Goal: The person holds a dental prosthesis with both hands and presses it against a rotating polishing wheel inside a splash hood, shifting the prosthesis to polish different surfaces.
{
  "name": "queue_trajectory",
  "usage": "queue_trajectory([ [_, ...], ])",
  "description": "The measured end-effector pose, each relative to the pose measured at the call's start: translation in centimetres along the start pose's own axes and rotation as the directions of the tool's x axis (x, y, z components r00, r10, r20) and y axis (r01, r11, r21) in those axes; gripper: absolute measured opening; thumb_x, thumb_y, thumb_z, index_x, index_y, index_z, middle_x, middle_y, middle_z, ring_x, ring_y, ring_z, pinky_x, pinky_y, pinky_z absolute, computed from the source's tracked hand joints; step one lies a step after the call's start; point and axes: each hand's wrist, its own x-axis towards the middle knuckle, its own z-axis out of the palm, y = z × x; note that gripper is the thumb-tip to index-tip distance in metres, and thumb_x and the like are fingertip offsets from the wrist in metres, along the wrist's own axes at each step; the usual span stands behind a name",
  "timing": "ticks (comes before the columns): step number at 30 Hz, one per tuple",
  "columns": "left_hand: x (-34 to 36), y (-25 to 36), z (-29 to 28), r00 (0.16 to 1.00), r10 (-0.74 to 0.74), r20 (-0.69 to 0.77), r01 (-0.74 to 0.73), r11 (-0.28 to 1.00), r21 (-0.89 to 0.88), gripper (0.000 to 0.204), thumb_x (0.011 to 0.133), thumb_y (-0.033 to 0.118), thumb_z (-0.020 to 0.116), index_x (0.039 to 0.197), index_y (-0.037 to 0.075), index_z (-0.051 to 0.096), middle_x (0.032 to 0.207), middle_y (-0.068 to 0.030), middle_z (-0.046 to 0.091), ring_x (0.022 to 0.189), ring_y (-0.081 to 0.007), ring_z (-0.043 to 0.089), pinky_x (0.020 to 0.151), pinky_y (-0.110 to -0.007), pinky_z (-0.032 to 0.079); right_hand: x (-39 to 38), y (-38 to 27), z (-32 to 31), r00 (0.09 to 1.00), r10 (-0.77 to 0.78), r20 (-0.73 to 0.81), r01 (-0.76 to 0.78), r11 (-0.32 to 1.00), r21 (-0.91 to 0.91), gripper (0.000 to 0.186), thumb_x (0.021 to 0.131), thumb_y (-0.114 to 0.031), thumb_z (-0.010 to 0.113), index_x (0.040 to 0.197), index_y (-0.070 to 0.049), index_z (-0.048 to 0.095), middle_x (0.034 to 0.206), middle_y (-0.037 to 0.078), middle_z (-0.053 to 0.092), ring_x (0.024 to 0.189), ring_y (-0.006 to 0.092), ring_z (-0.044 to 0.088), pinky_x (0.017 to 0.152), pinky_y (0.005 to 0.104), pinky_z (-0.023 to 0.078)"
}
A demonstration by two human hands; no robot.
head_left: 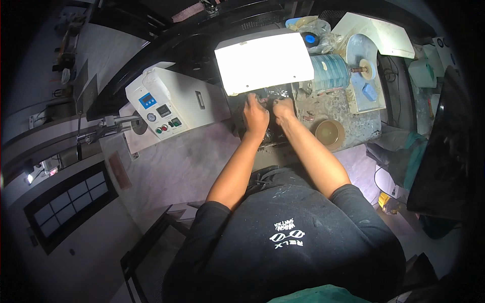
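Both my hands are close together at the near edge of a brightly lit white hood point(264, 59), over a dark, wet-looking recess. My left hand point(256, 115) is closed, its thumb and fingers bent around something dark at the hood's edge. Just to its right, my right hand point(284, 109) is curled in a fist with the knuckles up. What each hand holds is too small and shadowed to name. Between and beyond the fingertips, shiny wet spots show under the hood. My bare forearms reach up from the lower middle.
Right of the hood lies a clear bluish plastic water jug point(331, 72). A round bowl of cloudy liquid point(329, 133) stands on the stained worktop point(361, 130). Farther right is a pale wheel point(369, 69) on a spindle above a blue block point(370, 92). A white control-panel machine point(184, 108) stands left.
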Motion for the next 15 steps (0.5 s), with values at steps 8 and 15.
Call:
queue_trajectory([
  [8, -0.6, -0.7, 0.7, 0.997, 0.069, -0.042, -0.069, 0.998, 0.013, 0.021, 0.075, -0.006, 0.046, 0.095, 0.001, 0.047, 0.086, -0.0226, 0.054, 0.073, -0.0425, 0.055, 0.060, -0.048, 0.044, 0.1, -0.7, -0.5, 0.998, 0.065, 0.008, -0.066, 0.996, 0.056, 0.012, 0.076, 0.001, 0.055, 0.079, 0.004, 0.066, 0.070, 0.011, 0.062, 0.057, 0.0160, 0.056, 0.048, 0.0300, 0.040],
  [15, 0.1, 1.9, 0.5, 0.998, -0.033, -0.061, 0.031, 0.999, -0.022, 0.015, 0.073, -0.005, 0.047, 0.087, 0.000, 0.049, 0.075, -0.0223, 0.057, 0.073, -0.0439, 0.055, 0.063, -0.049, 0.041, 1.3, 0.2, -1.3, 0.997, -0.072, 0.001, 0.070, 0.978, 0.197, 0.009, 0.073, 0.000, 0.056, 0.076, 0.004, 0.064, 0.069, 0.009, 0.062, 0.060, 0.0174, 0.056, 0.051, 0.0317, 0.041],
])
